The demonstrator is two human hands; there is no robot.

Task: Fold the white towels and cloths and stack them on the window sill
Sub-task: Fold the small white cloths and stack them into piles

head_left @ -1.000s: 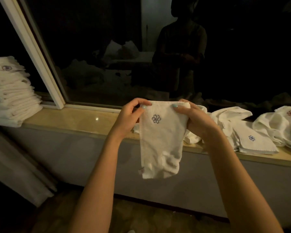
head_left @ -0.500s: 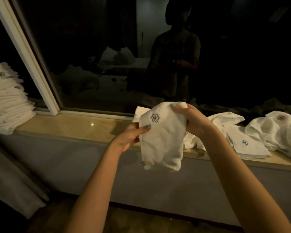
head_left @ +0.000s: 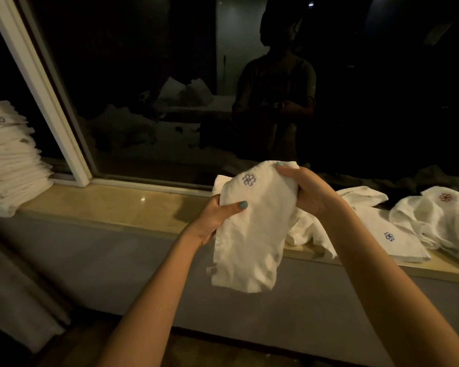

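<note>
White cloth (head_left: 252,234) before the window sill (head_left: 112,205): left hand (head_left: 215,218) pinches its side, fingers hidden behind; right hand (head_left: 302,189) grips its top. Folded stack (head_left: 8,160) on sill cropped.

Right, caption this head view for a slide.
Left hand and right hand hold a white cloth at the window sill.

You face no readable words: only a stitched blue flower emblem (head_left: 248,179) on the white terry cloth (head_left: 252,234), centre frame.
</note>
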